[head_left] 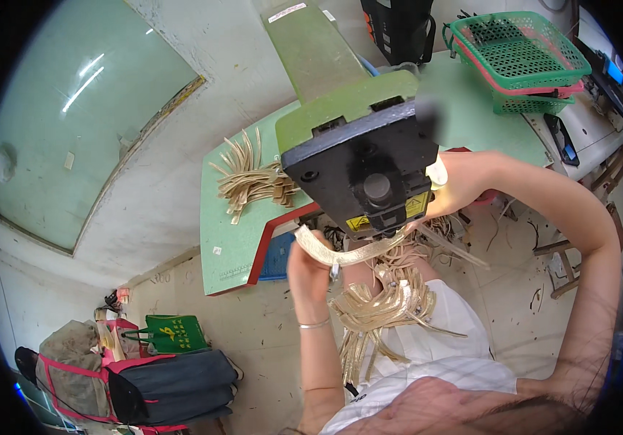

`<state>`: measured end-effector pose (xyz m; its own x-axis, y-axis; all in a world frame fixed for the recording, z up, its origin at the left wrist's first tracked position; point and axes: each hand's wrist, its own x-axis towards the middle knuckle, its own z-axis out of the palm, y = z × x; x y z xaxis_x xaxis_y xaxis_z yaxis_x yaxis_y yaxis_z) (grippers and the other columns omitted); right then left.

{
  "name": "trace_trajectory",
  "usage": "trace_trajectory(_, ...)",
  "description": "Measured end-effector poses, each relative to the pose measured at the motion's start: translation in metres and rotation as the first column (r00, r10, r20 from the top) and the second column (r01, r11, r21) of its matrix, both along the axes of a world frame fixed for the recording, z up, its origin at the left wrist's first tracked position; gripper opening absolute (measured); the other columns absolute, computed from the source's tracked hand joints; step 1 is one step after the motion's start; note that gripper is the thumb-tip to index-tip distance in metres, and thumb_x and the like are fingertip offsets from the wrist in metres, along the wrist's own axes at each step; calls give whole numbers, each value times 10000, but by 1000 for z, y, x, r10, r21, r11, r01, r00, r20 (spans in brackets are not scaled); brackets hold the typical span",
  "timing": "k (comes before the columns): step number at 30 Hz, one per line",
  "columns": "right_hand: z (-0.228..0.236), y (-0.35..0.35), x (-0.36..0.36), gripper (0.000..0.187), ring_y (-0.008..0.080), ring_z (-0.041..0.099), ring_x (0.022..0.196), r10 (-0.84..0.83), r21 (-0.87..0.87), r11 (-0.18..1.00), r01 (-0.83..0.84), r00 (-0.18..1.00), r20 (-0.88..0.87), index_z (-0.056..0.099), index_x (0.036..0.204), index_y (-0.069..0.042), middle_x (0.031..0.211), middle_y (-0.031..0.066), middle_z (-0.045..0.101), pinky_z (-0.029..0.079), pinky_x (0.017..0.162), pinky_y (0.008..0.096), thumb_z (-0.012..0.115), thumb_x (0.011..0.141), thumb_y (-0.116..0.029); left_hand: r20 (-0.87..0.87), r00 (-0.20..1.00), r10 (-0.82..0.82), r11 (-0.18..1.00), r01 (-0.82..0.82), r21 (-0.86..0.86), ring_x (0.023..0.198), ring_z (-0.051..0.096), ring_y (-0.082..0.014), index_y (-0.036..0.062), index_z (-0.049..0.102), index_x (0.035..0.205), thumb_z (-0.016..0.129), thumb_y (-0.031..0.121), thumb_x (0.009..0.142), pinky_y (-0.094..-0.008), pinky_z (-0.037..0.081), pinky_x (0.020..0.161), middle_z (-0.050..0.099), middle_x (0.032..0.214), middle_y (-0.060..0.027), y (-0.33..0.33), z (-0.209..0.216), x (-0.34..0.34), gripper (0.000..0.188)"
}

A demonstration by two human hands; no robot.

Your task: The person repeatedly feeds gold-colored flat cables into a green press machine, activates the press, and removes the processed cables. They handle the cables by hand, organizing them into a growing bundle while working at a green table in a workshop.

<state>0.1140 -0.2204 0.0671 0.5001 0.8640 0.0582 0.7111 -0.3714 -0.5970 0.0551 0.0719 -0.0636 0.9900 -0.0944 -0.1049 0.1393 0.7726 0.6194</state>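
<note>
My left hand (307, 270) is closed on the left end of a shiny gold strap (348, 255), which curves under the front of a green and black machine head (369, 159). A small metal piece shows on the strap's underside. On the machine's right side, beside a glowing lamp (437, 174), is my right hand (451, 190). Its fingers are mostly hidden behind the machine, so what they hold cannot be seen. A heap of gold straps (391, 308) lies across my lap on white clothing.
More gold straps (253, 177) are piled on the green tabletop (228, 250), which has a red edge. Green and pink baskets (518, 54) stand at the back right near a phone (561, 139). At lower left are a draped seat (159, 388) and a green bag (174, 333).
</note>
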Motion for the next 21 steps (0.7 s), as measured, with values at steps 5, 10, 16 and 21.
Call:
trace_trajectory(5,-13,10,-4,424,268,580,827,-1,51,999,1,1000,-11,605,1063,-54,895,116,624,467,733,335,691,769,-347,152,894,-421,748,248,616,872,592,-134,-33,579,1113,523,136,907,-236,460,703,638,1045,-131,-72,8,-37,272)
trace_trajectory(10,2,20,-23,331,224,602,923,-41,74,996,41,999,-4,636,1053,-84,1042,75,642,480,789,314,677,796,-288,72,984,-165,782,86,617,749,592,-97,-43,644,986,571,121,891,-212,453,677,676,882,-111,-101,51,-56,203)
trace_trajectory(16,-5,18,-27,345,202,606,883,-212,-2,977,212,977,-10,643,1057,-121,1044,72,644,477,784,311,691,782,-322,153,988,-29,729,-84,679,668,579,-76,-45,670,870,587,100,888,-192,448,626,661,752,-58,-82,47,-63,168)
trace_trajectory(21,-23,17,-32,342,220,610,820,-202,140,967,214,975,-96,638,996,-51,932,92,643,488,733,317,668,798,-329,142,990,25,721,-116,683,686,568,-76,-40,654,851,584,89,889,-200,435,647,641,733,-38,-44,49,-65,151)
